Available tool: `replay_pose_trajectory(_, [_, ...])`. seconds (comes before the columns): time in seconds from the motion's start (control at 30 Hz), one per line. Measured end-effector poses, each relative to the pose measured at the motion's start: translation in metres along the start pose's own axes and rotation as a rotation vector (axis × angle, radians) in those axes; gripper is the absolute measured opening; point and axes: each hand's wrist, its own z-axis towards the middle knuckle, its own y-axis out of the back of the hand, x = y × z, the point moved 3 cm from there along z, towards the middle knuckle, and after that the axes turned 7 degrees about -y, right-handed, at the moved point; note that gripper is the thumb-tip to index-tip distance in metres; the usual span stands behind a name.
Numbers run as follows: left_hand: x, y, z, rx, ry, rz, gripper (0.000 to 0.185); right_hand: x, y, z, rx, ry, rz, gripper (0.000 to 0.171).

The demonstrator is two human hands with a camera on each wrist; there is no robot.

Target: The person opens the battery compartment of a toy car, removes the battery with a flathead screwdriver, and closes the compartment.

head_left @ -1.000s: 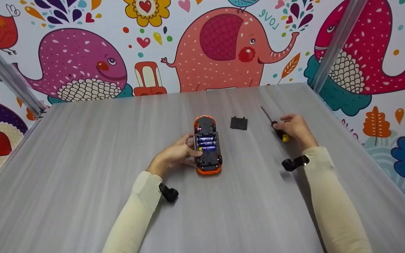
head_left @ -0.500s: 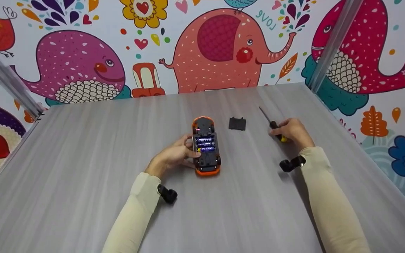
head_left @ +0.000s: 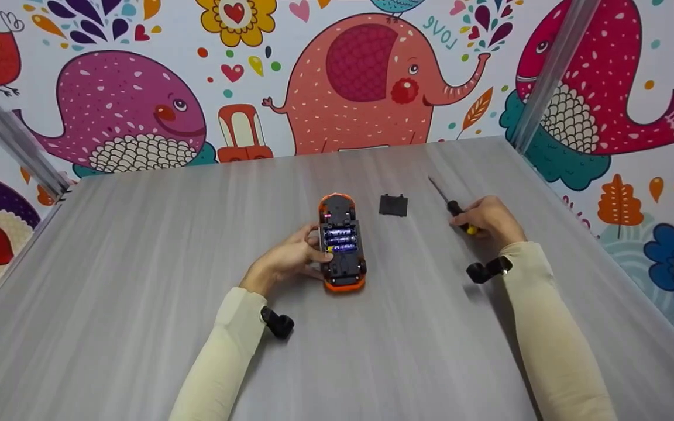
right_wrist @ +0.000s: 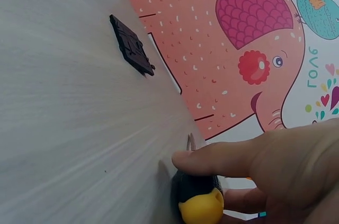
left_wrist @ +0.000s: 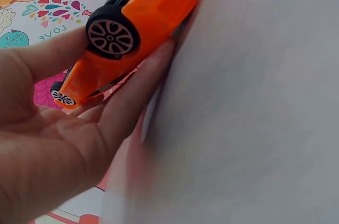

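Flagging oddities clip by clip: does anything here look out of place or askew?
Yes. The toy car lies upside down, its battery bay uncovered with the batteries showing. The black cover lies apart on the table. The left hand holds the car; the right hand grips a screwdriver.

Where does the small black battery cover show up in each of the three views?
Head: the battery cover lies flat on the table, between the toy car and the right hand.
Left wrist: not in it.
Right wrist: it sits upper left, apart from the hand.
Shared landmark: the pink elephant on the wall shows in the head and right wrist views.
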Motion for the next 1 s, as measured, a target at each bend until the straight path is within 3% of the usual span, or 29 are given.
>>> replay_pose_trajectory(0.23, [0.000,-0.001,0.000,-0.001,0.006,-0.002,0.078,-0.001,0.005,0.001,-0.026,0.068,0.065,0.055])
replay_pose_trajectory(0.43, [0.000,-0.001,0.001,-0.013,0.023,-0.006,0.079,-0.002,0.013,-0.003,0.013,0.121,0.181,0.047])
replay_pose_trajectory(1.0, [0.000,0.000,0.000,-0.001,0.011,0.008,0.078,0.010,0.029,-0.016,-0.067,0.261,0.645,0.062])
